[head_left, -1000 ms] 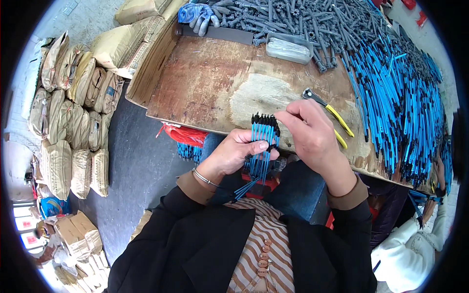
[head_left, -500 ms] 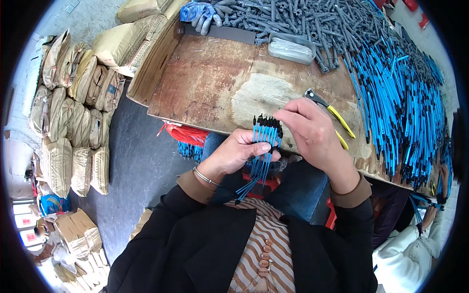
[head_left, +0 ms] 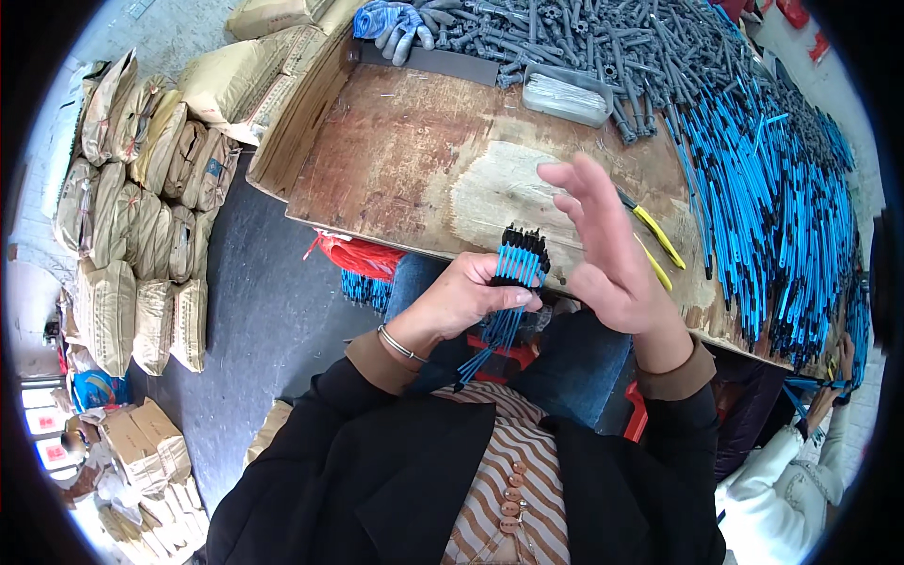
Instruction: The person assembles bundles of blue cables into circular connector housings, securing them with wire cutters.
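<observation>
My left hand point(head_left: 474, 294) is closed around a bundle of thin blue rods with black ends point(head_left: 520, 262), held upright just off the table's near edge. The rods' lower ends fan out below my fist, over my lap. To the right of the bundle, my right hand point(head_left: 610, 254) is raised with its fingers spread and nothing in it. Behind that hand lies a pair of pliers with yellow handles point(head_left: 656, 235), its head partly hidden by my fingers. The wooden table point(head_left: 377, 160) spreads out beyond both hands.
Many more blue rods point(head_left: 772, 207) are heaped on the table's right side. Grey plastic tubes point(head_left: 603, 47) pile up at the back, near a clear tray of thin white strips point(head_left: 567, 98) and a blue-grey glove point(head_left: 394, 28). Stacked sacks point(head_left: 141, 217) stand left. A co-worker's sleeve point(head_left: 777, 471) shows lower right.
My right hand has drawn away from the tops of the rods, and its fingers have opened and lifted. The left hand still grips the bundle, now tilted slightly.
</observation>
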Motion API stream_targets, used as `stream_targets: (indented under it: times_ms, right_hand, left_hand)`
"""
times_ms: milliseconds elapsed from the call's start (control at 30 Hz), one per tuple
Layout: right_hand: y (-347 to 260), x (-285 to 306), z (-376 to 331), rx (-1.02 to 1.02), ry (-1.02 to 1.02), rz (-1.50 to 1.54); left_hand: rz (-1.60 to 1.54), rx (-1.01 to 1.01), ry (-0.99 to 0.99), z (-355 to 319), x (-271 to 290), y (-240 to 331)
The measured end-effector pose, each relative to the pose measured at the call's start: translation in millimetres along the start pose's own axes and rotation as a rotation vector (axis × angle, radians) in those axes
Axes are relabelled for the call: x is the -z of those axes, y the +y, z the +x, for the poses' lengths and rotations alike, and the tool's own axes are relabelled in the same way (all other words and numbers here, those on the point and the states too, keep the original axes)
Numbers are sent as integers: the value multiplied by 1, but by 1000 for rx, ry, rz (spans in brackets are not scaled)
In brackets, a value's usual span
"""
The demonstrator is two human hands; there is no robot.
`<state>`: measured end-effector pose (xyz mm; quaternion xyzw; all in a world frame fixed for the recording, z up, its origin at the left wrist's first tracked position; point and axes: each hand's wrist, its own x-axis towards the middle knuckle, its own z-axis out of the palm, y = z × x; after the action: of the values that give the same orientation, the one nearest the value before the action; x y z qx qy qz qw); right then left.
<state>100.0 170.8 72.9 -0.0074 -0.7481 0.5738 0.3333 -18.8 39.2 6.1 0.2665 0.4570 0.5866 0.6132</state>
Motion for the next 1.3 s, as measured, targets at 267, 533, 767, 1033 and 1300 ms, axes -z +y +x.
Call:
stream_targets:
  times_ms: [267, 533, 767, 1033, 1300]
  right_hand:
    - [39, 70, 43, -192, 174, -473]
    - [127, 100, 137, -256, -195, -1268]
    - [136, 95, 150, -185, -393, -1519]
    - [133, 92, 141, -53, -397, -1556]
    - [81, 79, 106, 199, 217, -1024]
  left_hand:
    - [96, -94, 12, -8, 1, -12]
    - [428, -535, -66, -4, 3, -15]
    - [333, -383, -115, -6, 6, -7]
    - [482, -573, -118, -5, 5, -13]
    - [456, -571, -130, -2, 3, -12]
